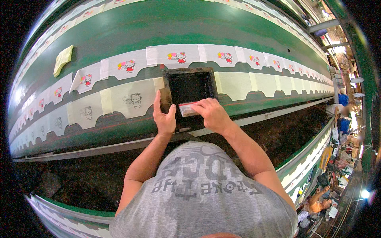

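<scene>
"At the near edge of the green table point(158, 29): what item?"

"One dark rectangular frame point(188, 71), set over the near row of pale pieces point(238, 84). Outlined figures to its left, plain pieces to its right; its place seems to follow the row's order."

"Left hand point(164, 121)?"

"Thumb and fingers parted at the frame's near left corner, apparently to steady it; firmness of grip, cannot tell."

"Right hand point(214, 115)?"

"Grasping one flat red-edged blade point(188, 110) by its right end, at the frame's near side; so held, perhaps, to leave the remaining length free."

"Farther items?"

"White pieces point(156, 55), coloured figures, side by side, presumably for even spacing. Far left: one yellow cloth point(63, 59), lying apart from both rows."
</scene>
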Motion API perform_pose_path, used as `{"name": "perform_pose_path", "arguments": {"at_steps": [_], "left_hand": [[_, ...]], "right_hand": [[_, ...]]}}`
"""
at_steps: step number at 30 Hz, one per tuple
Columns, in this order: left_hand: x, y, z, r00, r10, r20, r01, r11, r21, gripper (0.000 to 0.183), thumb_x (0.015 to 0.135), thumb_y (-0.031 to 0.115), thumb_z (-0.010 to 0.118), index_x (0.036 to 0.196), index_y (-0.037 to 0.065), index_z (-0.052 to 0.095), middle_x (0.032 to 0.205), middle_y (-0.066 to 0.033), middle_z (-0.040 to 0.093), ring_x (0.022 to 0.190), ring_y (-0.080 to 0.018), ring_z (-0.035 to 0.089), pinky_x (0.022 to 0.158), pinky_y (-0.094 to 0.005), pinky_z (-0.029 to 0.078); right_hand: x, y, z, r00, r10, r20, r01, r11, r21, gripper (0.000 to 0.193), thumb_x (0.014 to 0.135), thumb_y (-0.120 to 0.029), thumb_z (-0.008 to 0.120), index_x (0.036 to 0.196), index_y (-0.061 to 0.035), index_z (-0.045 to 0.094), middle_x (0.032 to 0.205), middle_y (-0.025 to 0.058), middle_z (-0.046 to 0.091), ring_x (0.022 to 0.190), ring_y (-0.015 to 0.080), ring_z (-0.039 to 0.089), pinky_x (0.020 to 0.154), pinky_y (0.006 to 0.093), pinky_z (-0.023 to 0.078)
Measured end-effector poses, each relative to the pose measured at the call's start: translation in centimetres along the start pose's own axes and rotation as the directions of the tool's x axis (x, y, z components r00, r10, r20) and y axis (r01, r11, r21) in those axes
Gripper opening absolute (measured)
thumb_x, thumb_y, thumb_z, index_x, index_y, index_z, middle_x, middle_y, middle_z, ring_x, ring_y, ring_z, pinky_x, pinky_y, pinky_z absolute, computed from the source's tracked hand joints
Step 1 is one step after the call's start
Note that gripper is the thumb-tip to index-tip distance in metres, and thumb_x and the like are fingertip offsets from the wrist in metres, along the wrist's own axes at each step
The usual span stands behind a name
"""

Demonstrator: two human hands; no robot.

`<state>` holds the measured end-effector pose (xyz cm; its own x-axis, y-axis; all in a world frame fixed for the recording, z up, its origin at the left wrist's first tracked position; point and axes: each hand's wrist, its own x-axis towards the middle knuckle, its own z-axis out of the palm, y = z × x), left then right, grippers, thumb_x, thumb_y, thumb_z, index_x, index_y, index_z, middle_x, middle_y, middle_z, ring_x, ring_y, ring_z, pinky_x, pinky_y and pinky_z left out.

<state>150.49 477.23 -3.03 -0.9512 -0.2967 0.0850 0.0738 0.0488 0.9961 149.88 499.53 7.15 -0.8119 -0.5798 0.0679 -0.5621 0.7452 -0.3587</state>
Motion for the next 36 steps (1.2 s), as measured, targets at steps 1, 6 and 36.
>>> {"name": "perform_pose_path", "arguments": {"at_steps": [1, 6, 36], "left_hand": [[-0.2, -0.1, 0.2, 1.000, 0.031, -0.005, -0.030, 0.998, 0.058, 0.082, 0.092, 0.000, 0.078, 0.168, 0.001, 0.046, 0.162, -0.0212, 0.058, 0.150, -0.0305, 0.056, 0.126, -0.0409, 0.042], [0.1, 0.7, 0.5, 0.996, 0.084, -0.001, -0.083, 0.979, 0.187, 0.092, 0.080, -0.005, 0.071, 0.168, 0.000, 0.045, 0.161, -0.0216, 0.057, 0.150, -0.0322, 0.056, 0.127, -0.0418, 0.042], [-6.4, 3.4, 25.6, 0.994, 0.112, -0.006, -0.111, 0.987, 0.116, 0.094, 0.076, -0.009, 0.068, 0.167, -0.001, 0.047, 0.150, -0.0148, 0.066, 0.134, -0.0222, 0.065, 0.115, -0.0341, 0.050]], "right_hand": [[-0.7, -0.2, 0.0, 1.000, -0.001, 0.000, 0.001, 1.000, 0.014, 0.045, 0.085, 0.003, 0.065, 0.129, -0.0057, 0.075, 0.120, 0.0127, 0.073, 0.110, 0.0369, 0.067, 0.098, 0.0495, 0.053], [-2.1, 0.0, -0.5, 1.000, -0.015, -0.015, 0.016, 0.996, 0.086, 0.042, 0.087, 0.001, 0.070, 0.127, -0.0063, 0.076, 0.118, 0.0115, 0.074, 0.110, 0.0364, 0.069, 0.098, 0.0483, 0.054], [-16.3, 21.1, -9.0, 0.988, -0.157, -0.015, 0.157, 0.987, 0.028, 0.041, 0.081, -0.006, 0.077, 0.121, -0.0092, 0.075, 0.116, 0.0101, 0.071, 0.115, 0.0328, 0.068, 0.099, 0.0465, 0.054]]}}
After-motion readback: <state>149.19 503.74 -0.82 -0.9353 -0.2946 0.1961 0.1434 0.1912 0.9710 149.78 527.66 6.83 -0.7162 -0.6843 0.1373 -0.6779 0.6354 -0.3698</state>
